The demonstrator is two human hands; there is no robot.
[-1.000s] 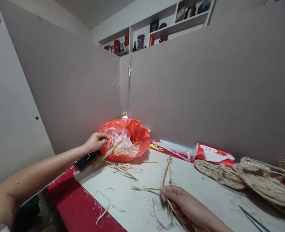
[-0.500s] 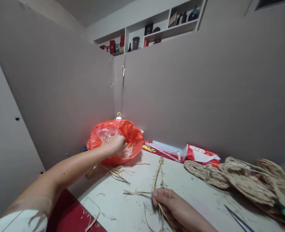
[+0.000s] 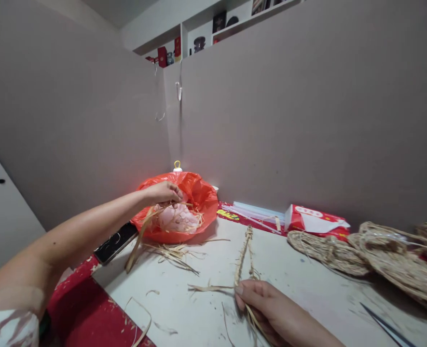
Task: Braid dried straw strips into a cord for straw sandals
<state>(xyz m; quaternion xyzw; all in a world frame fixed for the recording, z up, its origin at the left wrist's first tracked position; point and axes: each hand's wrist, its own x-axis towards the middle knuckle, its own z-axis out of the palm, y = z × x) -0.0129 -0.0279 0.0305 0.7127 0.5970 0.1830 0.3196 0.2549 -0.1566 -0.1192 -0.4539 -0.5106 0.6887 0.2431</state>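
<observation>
My left hand (image 3: 167, 192) is pinched closed on a dry straw strip (image 3: 144, 224) above the mouth of a red plastic bag (image 3: 206, 202). The strip droops over the bag's left rim toward the table. Inside the bag lie crumpled pinkish plastic and thin straw bits. Near the table's middle, my right hand (image 3: 258, 301) grips a narrow straw braid (image 3: 241, 262) between thumb and fingers. The braid folds at its far tip, and loose strands stick out to the left and trail below the hand.
Loose straw strips (image 3: 177, 258) lie before the bag. A dark phone-like slab (image 3: 115, 242) sits left of it. At right are a red tissue pack (image 3: 316, 220), coiled straw braids (image 3: 390, 260) and scissor blades (image 3: 383, 323). A grey wall (image 3: 289, 120) stands behind.
My left hand has lifted up and left from inside the bag, bringing out a straw strip. My right hand keeps its hold on the braid. The view has tilted down slightly.
</observation>
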